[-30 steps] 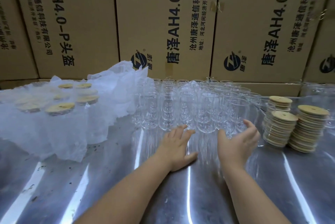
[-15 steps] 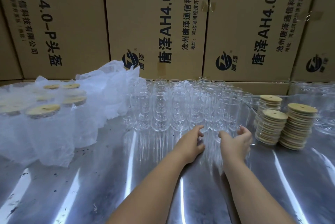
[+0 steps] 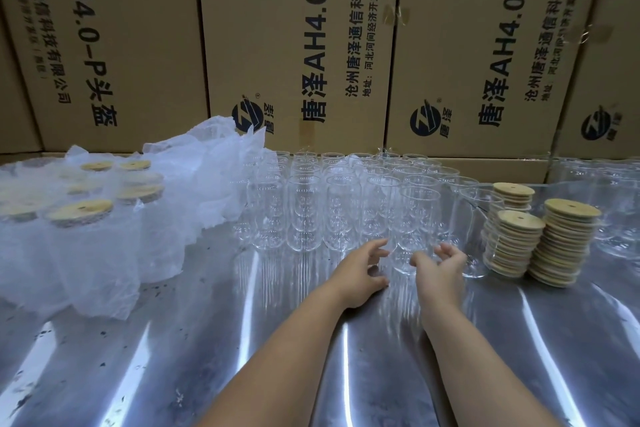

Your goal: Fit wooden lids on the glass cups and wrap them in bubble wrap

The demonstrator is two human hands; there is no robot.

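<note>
Both hands have closed in from resting flat on the desk (image 3: pixel 346 374) a second ago; now the left hand (image 3: pixel 360 271) and the right hand (image 3: pixel 440 271) cup either side of one glass cup (image 3: pixel 403 239) at the front of the cluster of glass cups (image 3: pixel 311 205); each grip is curled and apart, near the glass, though whether the fingers touch it I cannot tell. That suggests a cup is about to be drawn out for a lid. The stacks of wooden lids (image 3: pixel 540 239) stand just right of the right hand, near a neighbouring cup; already lidded cups in bubble wrap (image 3: pixel 104 219) lie well left. The near desk is open room for pulling the cup back; the tight glasses behind leave little margin; cardboard boxes (image 3: pixel 294 46) wall the far edge.
</note>
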